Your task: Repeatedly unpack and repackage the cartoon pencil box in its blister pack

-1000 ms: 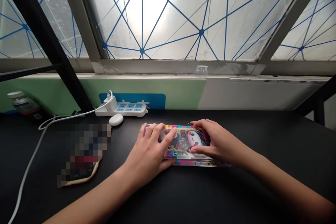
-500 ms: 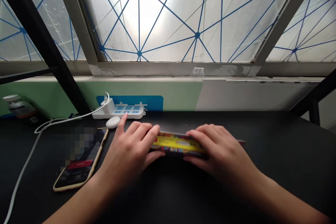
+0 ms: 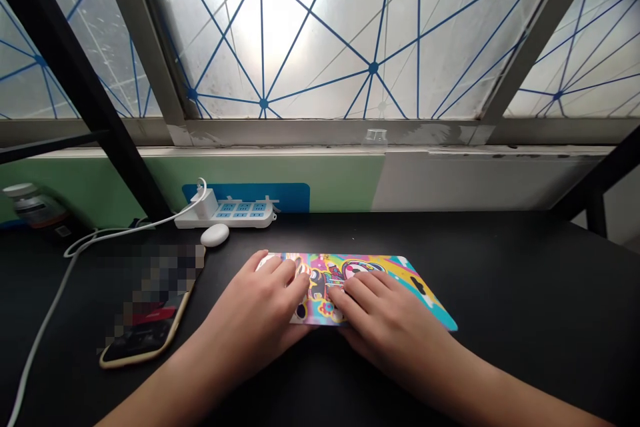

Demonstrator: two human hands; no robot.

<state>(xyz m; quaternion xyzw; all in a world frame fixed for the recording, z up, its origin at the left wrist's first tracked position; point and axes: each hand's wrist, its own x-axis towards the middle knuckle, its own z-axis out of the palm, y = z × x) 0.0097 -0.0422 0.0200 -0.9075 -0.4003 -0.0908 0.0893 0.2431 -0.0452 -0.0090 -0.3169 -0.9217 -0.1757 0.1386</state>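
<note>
**Box (image 3: 325, 307) gripped at left end and middle**

Left hand (image 3: 263, 303) clamped on the box's left end, fingers on top, thumb at the near edge. Right hand (image 3: 395, 320) clamped just right of middle, fingers over the top; right end sticks out past it. Box is out from the table's (image 3: 525, 293) far edge, around midway along it. Can't tell if the underside touches. Phone (image 3: 150, 330) left of left hand.

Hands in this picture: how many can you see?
2. The left hand is on the left part of the colourful flat item; the right hand is on its middle.
</note>
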